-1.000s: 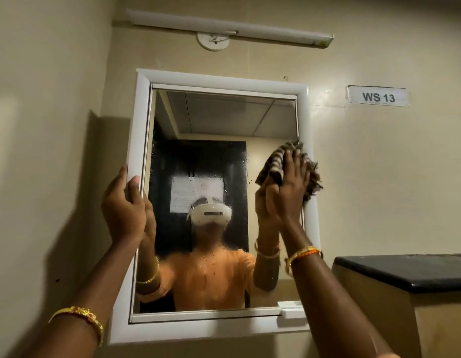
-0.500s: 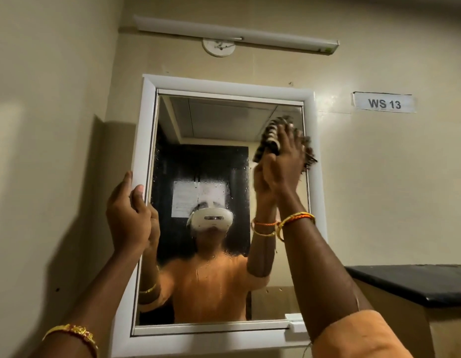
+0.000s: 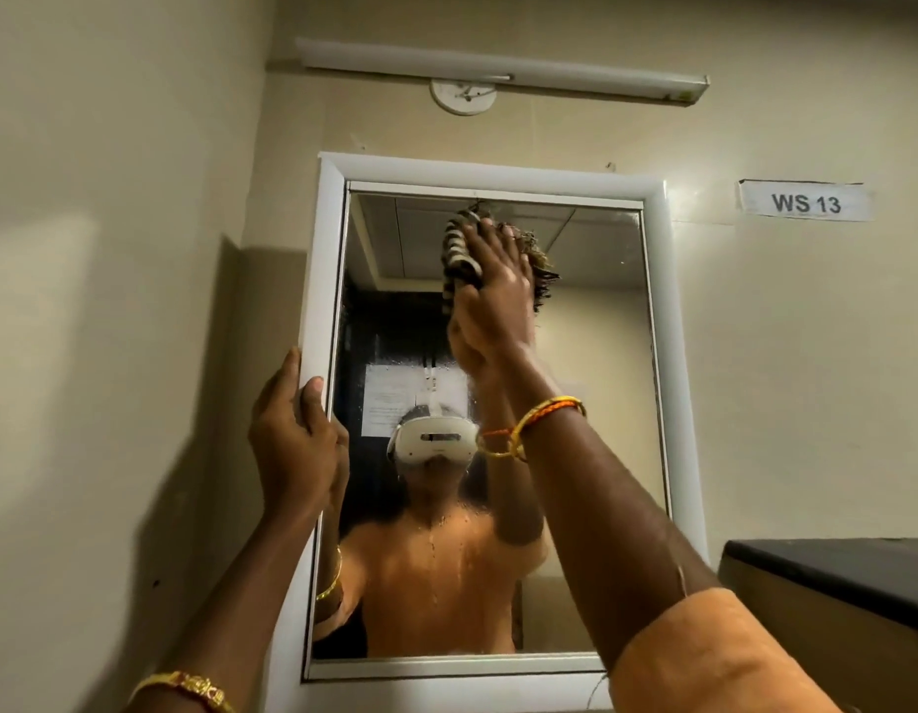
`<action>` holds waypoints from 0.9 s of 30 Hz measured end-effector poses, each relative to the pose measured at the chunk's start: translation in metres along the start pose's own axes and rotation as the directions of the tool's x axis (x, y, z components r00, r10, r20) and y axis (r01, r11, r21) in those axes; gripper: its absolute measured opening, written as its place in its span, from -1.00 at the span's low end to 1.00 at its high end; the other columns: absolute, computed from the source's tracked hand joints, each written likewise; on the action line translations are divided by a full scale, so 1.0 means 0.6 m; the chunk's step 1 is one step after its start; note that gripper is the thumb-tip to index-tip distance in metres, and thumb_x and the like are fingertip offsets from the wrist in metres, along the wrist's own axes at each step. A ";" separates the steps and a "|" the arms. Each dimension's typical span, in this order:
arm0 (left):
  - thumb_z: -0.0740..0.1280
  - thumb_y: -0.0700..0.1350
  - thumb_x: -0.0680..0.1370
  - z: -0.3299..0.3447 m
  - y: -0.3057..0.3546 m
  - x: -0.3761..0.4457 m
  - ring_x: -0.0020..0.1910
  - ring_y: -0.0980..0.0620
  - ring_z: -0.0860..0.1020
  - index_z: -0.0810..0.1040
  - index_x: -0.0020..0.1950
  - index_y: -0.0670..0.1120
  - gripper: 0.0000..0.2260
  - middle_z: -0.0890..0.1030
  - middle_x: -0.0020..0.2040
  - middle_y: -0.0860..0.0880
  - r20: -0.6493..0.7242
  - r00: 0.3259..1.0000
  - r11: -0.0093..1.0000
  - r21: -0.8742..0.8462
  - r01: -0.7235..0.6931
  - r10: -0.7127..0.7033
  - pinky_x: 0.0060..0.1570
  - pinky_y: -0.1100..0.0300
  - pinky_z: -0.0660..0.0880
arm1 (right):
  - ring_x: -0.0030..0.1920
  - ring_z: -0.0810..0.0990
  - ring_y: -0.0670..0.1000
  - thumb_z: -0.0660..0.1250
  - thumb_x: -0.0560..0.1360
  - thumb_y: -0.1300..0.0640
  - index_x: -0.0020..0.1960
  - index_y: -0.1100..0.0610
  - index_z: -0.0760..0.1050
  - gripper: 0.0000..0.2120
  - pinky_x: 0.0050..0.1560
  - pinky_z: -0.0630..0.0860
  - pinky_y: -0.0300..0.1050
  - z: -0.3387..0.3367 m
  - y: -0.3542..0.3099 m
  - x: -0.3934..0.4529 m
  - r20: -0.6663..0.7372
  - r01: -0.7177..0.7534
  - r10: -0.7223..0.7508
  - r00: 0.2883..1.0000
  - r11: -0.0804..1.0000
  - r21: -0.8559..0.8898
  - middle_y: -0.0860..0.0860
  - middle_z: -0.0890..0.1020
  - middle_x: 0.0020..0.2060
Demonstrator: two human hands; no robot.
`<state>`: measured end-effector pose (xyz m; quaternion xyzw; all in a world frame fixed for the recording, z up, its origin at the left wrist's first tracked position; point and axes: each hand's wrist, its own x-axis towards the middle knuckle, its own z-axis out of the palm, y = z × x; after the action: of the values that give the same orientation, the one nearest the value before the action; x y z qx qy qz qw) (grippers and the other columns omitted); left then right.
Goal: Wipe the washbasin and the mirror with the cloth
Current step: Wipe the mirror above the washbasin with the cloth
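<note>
A white-framed mirror (image 3: 600,352) hangs on the beige wall, its glass speckled with water drops. My right hand (image 3: 492,295) presses a striped, frayed cloth (image 3: 459,254) flat against the upper middle of the glass, just under the top frame. My left hand (image 3: 292,434) grips the mirror's left frame edge, fingers curled round it. The washbasin is out of view.
A dark-topped counter (image 3: 832,573) stands at the lower right beside the mirror. A tube light (image 3: 498,69) runs above the mirror, and a label reading WS 13 (image 3: 806,202) is on the wall to the right. The side wall is close on the left.
My right hand has swept the cloth up and leftward, from the mirror's right edge to the upper middle. My left hand keeps its hold on the left frame.
</note>
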<state>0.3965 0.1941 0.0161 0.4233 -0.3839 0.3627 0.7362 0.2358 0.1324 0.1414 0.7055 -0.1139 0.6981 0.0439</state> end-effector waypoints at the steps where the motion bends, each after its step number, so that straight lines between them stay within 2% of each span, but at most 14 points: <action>1: 0.23 -0.17 0.60 0.000 0.000 -0.001 0.28 -0.01 0.47 0.40 0.39 -0.20 -0.64 0.52 0.30 -0.16 -0.005 1.000 1.000 0.014 -0.008 0.009 0.21 0.25 0.38 | 0.54 0.01 -0.01 0.11 0.39 0.12 0.46 0.03 0.26 -0.39 0.51 -0.21 -0.07 -0.010 0.010 0.000 -0.058 -0.017 0.016 0.998 1.000 -0.003 -0.01 0.23 0.49; 4: 0.24 -0.17 0.59 0.001 0.000 -0.001 0.28 -0.11 0.50 0.43 0.36 -0.23 -0.65 0.54 0.28 -0.20 -0.015 1.000 0.999 0.031 -0.025 0.026 0.21 0.22 0.38 | 0.54 -0.01 0.02 0.14 0.39 0.11 0.45 0.05 0.28 -0.40 0.53 -0.21 -0.02 -0.042 0.047 -0.004 -0.221 -0.152 0.148 0.964 0.988 -0.002 0.01 0.24 0.49; 6: 0.25 -0.18 0.58 -0.002 0.000 0.000 0.26 -0.12 0.52 0.44 0.35 -0.24 -0.66 0.55 0.26 -0.21 -0.007 0.999 0.999 0.029 -0.033 0.033 0.20 0.23 0.38 | 0.54 -0.06 0.01 0.10 0.35 0.08 0.46 0.04 0.26 -0.35 0.48 -0.30 -0.04 -0.043 0.052 -0.011 -0.228 -0.182 0.173 0.958 0.983 -0.019 -0.01 0.20 0.51; 9: 0.25 -0.18 0.58 -0.005 0.000 0.002 0.24 -0.05 0.52 0.45 0.35 -0.22 -0.66 0.56 0.26 -0.19 -0.006 0.999 0.999 0.016 -0.035 0.035 0.18 0.32 0.38 | 0.54 -0.09 0.01 0.09 0.35 0.06 0.47 0.03 0.24 -0.33 0.47 -0.32 -0.03 -0.018 0.031 -0.019 -0.176 -0.135 0.125 0.976 0.990 -0.048 -0.02 0.17 0.52; 11: 0.25 -0.18 0.58 -0.007 0.003 0.002 0.18 0.17 0.51 0.43 0.36 -0.22 -0.65 0.55 0.27 -0.15 0.003 1.000 1.000 -0.026 -0.015 0.015 0.09 0.53 0.37 | 0.54 -0.09 0.01 0.10 0.34 0.07 0.47 0.02 0.23 -0.33 0.47 -0.33 -0.04 0.002 0.011 -0.020 -0.122 -0.085 0.078 0.989 0.995 -0.047 -0.02 0.16 0.52; 13: 0.25 -0.19 0.59 -0.008 0.002 0.002 0.10 0.36 0.48 0.42 0.37 -0.21 -0.65 0.53 0.27 -0.10 0.012 1.000 0.998 -0.063 -0.004 0.005 0.00 0.62 0.37 | 0.54 -0.10 0.01 0.10 0.35 0.08 0.48 0.01 0.21 -0.33 0.45 -0.35 -0.05 0.022 -0.010 -0.019 -0.028 -0.012 0.010 1.000 0.998 -0.059 -0.03 0.14 0.52; 15: 0.24 -0.18 0.59 -0.008 0.000 0.002 0.17 0.24 0.46 0.41 0.38 -0.20 -0.64 0.53 0.28 -0.10 0.013 1.000 0.997 -0.073 -0.005 0.006 0.08 0.54 0.37 | 0.54 -0.10 0.02 0.09 0.37 0.06 0.48 0.01 0.21 -0.35 0.45 -0.34 -0.06 0.043 -0.025 -0.013 0.060 0.083 -0.078 0.995 0.993 -0.088 -0.02 0.14 0.52; 17: 0.22 -0.20 0.60 -0.009 0.002 0.001 0.19 0.18 0.43 0.40 0.38 -0.20 -0.65 0.51 0.28 -0.06 0.021 1.000 0.997 -0.083 0.009 -0.007 0.04 0.64 0.34 | 0.54 -0.08 0.02 0.07 0.39 0.04 0.48 0.00 0.21 -0.37 0.46 -0.32 -0.07 0.058 -0.036 -0.006 0.128 0.164 -0.151 0.980 0.981 -0.105 -0.01 0.14 0.52; 19: 0.21 -0.22 0.60 -0.009 0.005 0.000 0.17 0.29 0.43 0.40 0.38 -0.20 -0.66 0.51 0.29 -0.08 0.021 1.000 0.997 -0.072 0.010 -0.009 0.01 0.70 0.32 | 0.54 -0.07 0.04 0.08 0.43 0.04 0.48 0.01 0.20 -0.40 0.47 -0.30 -0.05 0.068 -0.043 0.000 0.195 0.226 -0.201 0.960 0.968 -0.111 0.00 0.15 0.52; 21: 0.20 -0.27 0.60 -0.011 0.009 -0.001 0.15 0.38 0.45 0.39 0.39 -0.20 -0.65 0.49 0.29 -0.07 0.033 0.999 0.995 -0.092 0.032 -0.029 0.06 0.60 0.41 | 0.54 -0.07 0.04 0.15 0.49 0.11 0.49 0.01 0.19 -0.44 0.48 -0.29 -0.03 0.076 -0.049 -0.004 0.248 0.277 -0.241 0.938 0.953 -0.121 0.00 0.14 0.52; 22: 0.19 -0.30 0.59 -0.012 0.008 0.000 0.20 0.33 0.44 0.38 0.39 -0.19 -0.64 0.48 0.31 -0.08 0.045 0.998 0.994 -0.098 0.044 -0.040 0.12 0.52 0.43 | 0.54 -0.07 0.04 0.19 0.51 0.13 0.49 0.01 0.18 -0.45 0.48 -0.28 -0.03 0.081 -0.052 -0.010 0.264 0.301 -0.260 0.929 0.945 -0.127 0.00 0.14 0.52; 24: 0.16 -0.34 0.58 -0.014 0.010 0.000 0.30 0.15 0.39 0.37 0.40 -0.17 -0.62 0.45 0.34 -0.11 0.073 0.996 0.993 -0.099 0.057 -0.050 0.14 0.56 0.36 | 0.54 -0.06 0.04 0.21 0.53 0.12 0.49 0.01 0.18 -0.45 0.47 -0.28 -0.04 0.090 -0.055 -0.033 0.280 0.342 -0.297 0.913 0.930 -0.131 0.00 0.15 0.52; 25: 0.15 -0.35 0.58 -0.015 0.011 0.000 0.31 0.12 0.38 0.36 0.41 -0.18 -0.61 0.44 0.35 -0.12 0.088 0.995 0.993 -0.103 0.063 -0.054 0.13 0.59 0.33 | 0.54 -0.06 0.04 0.22 0.53 0.11 0.49 0.02 0.17 -0.45 0.47 -0.29 -0.05 0.093 -0.055 -0.047 0.283 0.357 -0.311 0.908 0.925 -0.128 0.00 0.15 0.52; 27: 0.14 -0.38 0.58 -0.017 0.010 0.002 0.35 0.07 0.36 0.33 0.43 -0.18 -0.59 0.42 0.38 -0.13 0.120 0.989 0.989 -0.112 0.095 -0.082 0.21 0.52 0.30 | 0.54 -0.05 0.03 0.24 0.52 0.10 0.49 0.03 0.17 -0.43 0.47 -0.30 -0.07 0.098 -0.053 -0.077 0.294 0.369 -0.324 0.899 0.923 -0.110 0.01 0.15 0.52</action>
<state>0.3946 0.2058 0.0156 0.4160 -0.4274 0.2813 0.7518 0.3004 0.1551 0.0973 0.7969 -0.0478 0.5646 0.2093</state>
